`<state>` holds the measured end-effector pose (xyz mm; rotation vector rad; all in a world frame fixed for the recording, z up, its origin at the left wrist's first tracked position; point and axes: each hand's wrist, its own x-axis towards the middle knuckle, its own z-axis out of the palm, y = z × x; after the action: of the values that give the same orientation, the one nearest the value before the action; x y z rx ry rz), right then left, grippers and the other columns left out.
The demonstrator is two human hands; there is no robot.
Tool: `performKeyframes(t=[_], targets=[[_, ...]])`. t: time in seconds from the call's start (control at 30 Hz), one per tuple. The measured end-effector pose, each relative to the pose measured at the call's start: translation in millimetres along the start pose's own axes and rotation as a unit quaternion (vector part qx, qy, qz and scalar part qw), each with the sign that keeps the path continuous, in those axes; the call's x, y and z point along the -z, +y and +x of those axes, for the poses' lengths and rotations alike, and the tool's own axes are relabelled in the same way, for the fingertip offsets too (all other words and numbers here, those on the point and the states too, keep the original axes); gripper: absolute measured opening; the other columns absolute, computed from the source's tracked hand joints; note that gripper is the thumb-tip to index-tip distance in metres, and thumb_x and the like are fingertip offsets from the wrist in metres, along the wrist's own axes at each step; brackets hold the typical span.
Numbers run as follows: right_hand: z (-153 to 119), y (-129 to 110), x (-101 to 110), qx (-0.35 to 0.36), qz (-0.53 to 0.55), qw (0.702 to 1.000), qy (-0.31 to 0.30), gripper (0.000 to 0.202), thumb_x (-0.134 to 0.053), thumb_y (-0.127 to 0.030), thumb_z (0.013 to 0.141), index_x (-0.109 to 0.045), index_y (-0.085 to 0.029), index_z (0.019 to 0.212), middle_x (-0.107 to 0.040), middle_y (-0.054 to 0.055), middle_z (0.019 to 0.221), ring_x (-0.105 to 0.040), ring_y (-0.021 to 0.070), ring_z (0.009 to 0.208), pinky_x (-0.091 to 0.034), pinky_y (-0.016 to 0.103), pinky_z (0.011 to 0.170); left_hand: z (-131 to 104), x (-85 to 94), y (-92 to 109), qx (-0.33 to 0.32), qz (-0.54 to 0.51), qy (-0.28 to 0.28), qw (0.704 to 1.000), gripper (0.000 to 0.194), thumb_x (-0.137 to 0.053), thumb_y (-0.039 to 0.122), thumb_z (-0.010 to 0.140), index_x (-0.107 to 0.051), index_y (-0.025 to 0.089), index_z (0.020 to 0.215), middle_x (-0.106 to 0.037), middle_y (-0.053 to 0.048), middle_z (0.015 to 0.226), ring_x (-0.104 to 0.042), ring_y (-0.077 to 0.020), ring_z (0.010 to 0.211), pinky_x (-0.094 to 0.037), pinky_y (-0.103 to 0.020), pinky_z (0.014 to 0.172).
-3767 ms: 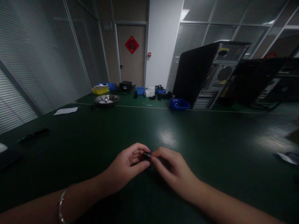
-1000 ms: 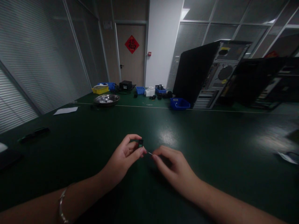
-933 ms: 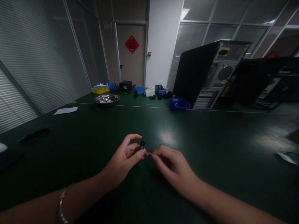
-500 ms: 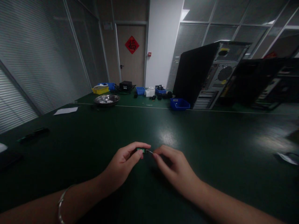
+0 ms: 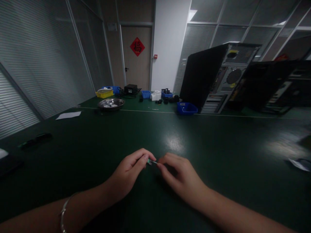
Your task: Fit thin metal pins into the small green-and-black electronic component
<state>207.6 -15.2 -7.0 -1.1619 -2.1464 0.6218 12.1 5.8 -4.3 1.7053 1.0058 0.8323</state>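
Observation:
Near the middle of the green table [image 5: 209,142], my left hand [image 5: 132,166] pinches a small green circuit board [image 5: 149,161] between thumb and fingers; most of the board is hidden by them. My right hand [image 5: 181,171], just to the right, is closed on a thin metal piece [image 5: 154,162] whose tip reaches the board's right end. The part of the metal piece inside the right fingers is hidden.
At the back stand a metal bowl [image 5: 111,104], a yellow bin [image 5: 105,94], a blue tray [image 5: 187,108] and a computer tower [image 5: 218,77]. White paper [image 5: 68,115] and dark parts [image 5: 35,140] lie left. A bagged item [image 5: 300,164] lies far right.
The board has tilted and dropped slightly in my left fingers, which now cover more of it. The right fingertips and the metal piece have shifted slightly left and down.

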Motion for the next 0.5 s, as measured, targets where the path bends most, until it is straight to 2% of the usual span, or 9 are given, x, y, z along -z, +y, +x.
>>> performKeyframes(t=[0.17,0.33,0.5], targets=[[-0.6,-1.7,-0.5,0.009,0.009,1.0,-0.006,0.017,-0.046,-0.022,0.093,-0.062,-0.018,0.089,-0.059,0.002,0.08,-0.055,0.0129,0.072,-0.041,0.025,0.065,0.8,0.1,-1.3,0.0,0.005,-0.026,1.0,0.029,-0.039,0.035,0.094,-0.065,0.021,0.093,-0.058,-0.001,0.082,-0.052,-0.0172,0.078,-0.039,-0.025,0.073],[-0.1,-0.4,0.2,-0.003,-0.002,1.0,0.003,0.018,-0.045,-0.022,0.093,-0.062,-0.018,0.086,-0.059,0.002,0.078,-0.054,0.0127,0.07,-0.04,0.024,0.064,-0.9,-0.5,2.1,0.007,0.018,0.001,1.0,0.03,-0.038,0.036,0.094,-0.063,0.02,0.095,-0.057,-0.001,0.081,-0.051,-0.0166,0.076,-0.04,-0.025,0.071],[0.7,2.5,-0.7,-0.003,0.002,1.0,0.002,0.017,-0.046,-0.022,0.092,-0.062,-0.019,0.087,-0.059,0.002,0.08,-0.054,0.0122,0.07,-0.04,0.024,0.063,-0.9,-0.7,4.7,-0.013,0.045,0.003,0.999,0.028,-0.039,0.034,0.094,-0.063,0.02,0.094,-0.06,-0.001,0.085,-0.053,-0.017,0.08,-0.041,-0.026,0.075]])
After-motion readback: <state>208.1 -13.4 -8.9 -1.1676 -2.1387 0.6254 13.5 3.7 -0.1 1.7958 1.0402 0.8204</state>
